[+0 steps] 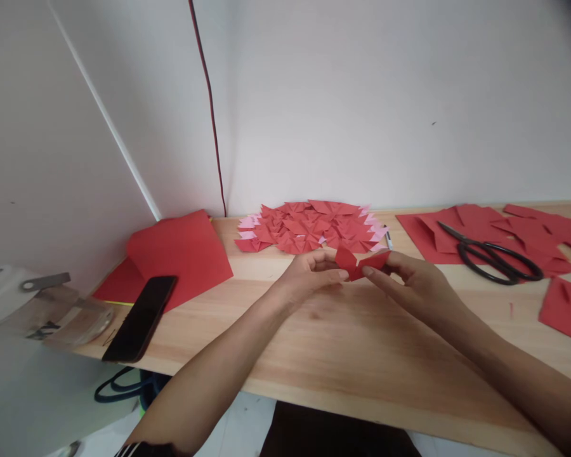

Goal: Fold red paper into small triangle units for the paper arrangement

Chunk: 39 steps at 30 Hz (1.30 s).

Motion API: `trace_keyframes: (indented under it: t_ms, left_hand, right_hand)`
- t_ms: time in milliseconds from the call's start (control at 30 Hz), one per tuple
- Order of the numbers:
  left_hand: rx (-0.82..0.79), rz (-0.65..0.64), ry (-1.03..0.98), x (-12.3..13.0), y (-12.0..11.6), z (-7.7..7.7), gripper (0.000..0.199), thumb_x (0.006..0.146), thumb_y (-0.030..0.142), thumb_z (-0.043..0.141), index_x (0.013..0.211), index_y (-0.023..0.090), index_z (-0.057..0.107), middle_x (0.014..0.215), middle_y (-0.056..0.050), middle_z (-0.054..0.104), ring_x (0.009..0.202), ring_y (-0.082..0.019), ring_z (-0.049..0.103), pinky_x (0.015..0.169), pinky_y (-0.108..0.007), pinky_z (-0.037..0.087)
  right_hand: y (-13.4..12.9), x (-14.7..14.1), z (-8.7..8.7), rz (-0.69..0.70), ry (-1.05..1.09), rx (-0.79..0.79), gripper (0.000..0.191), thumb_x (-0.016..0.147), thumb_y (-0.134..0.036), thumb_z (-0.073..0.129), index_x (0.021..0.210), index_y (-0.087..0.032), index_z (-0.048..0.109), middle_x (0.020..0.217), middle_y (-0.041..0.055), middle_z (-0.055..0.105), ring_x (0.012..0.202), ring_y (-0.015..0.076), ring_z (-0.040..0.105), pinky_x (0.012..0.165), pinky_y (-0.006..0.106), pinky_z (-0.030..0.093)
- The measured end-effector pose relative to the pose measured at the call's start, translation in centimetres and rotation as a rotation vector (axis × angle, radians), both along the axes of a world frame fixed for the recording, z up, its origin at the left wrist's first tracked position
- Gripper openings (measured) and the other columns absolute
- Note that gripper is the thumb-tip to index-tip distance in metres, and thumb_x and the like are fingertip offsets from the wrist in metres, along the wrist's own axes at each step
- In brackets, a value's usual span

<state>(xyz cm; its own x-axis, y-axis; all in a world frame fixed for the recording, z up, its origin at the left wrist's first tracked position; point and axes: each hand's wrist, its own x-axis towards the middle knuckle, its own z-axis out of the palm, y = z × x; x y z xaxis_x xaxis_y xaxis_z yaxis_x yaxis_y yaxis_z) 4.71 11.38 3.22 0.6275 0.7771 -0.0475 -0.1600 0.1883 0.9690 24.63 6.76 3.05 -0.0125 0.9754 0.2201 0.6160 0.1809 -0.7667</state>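
Between my two hands is a small folded red paper piece [352, 266], with flaps standing up at its left and right. The fingers of my left hand [309, 276] grip its left side, the thumb in front. My right hand [416, 282] pinches the right side between thumb and fingers. Just behind it, against the wall, lies a pile of folded red and pink paper pieces [307, 226]. Black-handled scissors [490, 257] rest on red paper sheets [438, 235] to the right of my right hand.
A black phone [141, 317] lies partly over large red sheets [185, 254] at the left, beside a clear plastic bottle [71, 317]. A pen [389, 239] is near the pile. More red paper [568, 308] lies at the right. The wooden table's [323, 387] front edge is close.
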Motion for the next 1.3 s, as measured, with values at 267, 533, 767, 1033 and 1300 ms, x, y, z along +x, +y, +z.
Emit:
trace_keyframes:
  t_ms: [267,533,767,1033,1300]
  left_hand:
    - [0.093,0.182,0.104,0.3,0.0,-0.4,0.024,0.07,0.032,0.073,0.083,0.012,0.07,0.086,-0.007,0.069,0.074,-0.013,0.061,0.071,-0.025,0.045]
    - [0.209,0.214,0.152,0.6,-0.5,0.2,0.012,0.073,0.021,0.067,0.079,0.013,0.072,0.08,-0.005,0.07,0.072,-0.013,0.063,0.069,-0.023,0.047]
    - [0.287,0.206,0.237,0.9,-0.9,0.1,0.014,0.073,0.019,0.064,0.082,0.013,0.073,0.081,-0.005,0.071,0.073,-0.014,0.065,0.066,-0.022,0.047]
    - [0.288,0.216,0.249,1.1,-1.1,0.0,0.018,0.076,0.018,0.06,0.087,0.015,0.074,0.082,-0.005,0.073,0.074,-0.014,0.067,0.069,-0.023,0.05]
    - [0.18,0.205,0.264,1.0,-1.2,0.9,0.015,0.074,0.014,0.06,0.08,0.014,0.074,0.067,-0.003,0.071,0.067,-0.013,0.067,0.065,-0.022,0.048]
  right_hand:
    - [-0.1,-0.1,-0.2,0.059,0.0,-0.025,0.023,0.085,-0.043,0.054,0.086,-0.026,0.069,0.084,0.0014,0.068,0.076,0.0183,0.061,0.062,0.03,0.045]
    - [0.1,0.4,0.1,-0.016,-0.094,0.324,0.027,0.082,-0.039,0.061,0.104,-0.024,0.06,0.103,0.0059,0.066,0.084,0.0206,0.061,0.071,0.034,0.049]
    - [-0.4,-0.3,0.0,0.089,-0.225,0.36,0.01,0.086,-0.027,0.055,0.094,-0.025,0.06,0.094,0.0048,0.068,0.081,0.0214,0.064,0.073,0.037,0.049]
    - [-0.6,-0.6,0.2,0.062,-0.033,0.158,0.007,0.085,-0.03,0.055,0.084,-0.025,0.06,0.082,0.0002,0.068,0.073,0.0173,0.063,0.063,0.029,0.047]
    - [-0.5,-0.6,-0.4,0.098,0.166,0.078,0.01,0.086,-0.035,0.057,0.089,-0.025,0.059,0.087,0.0012,0.065,0.081,0.0186,0.062,0.072,0.033,0.047]
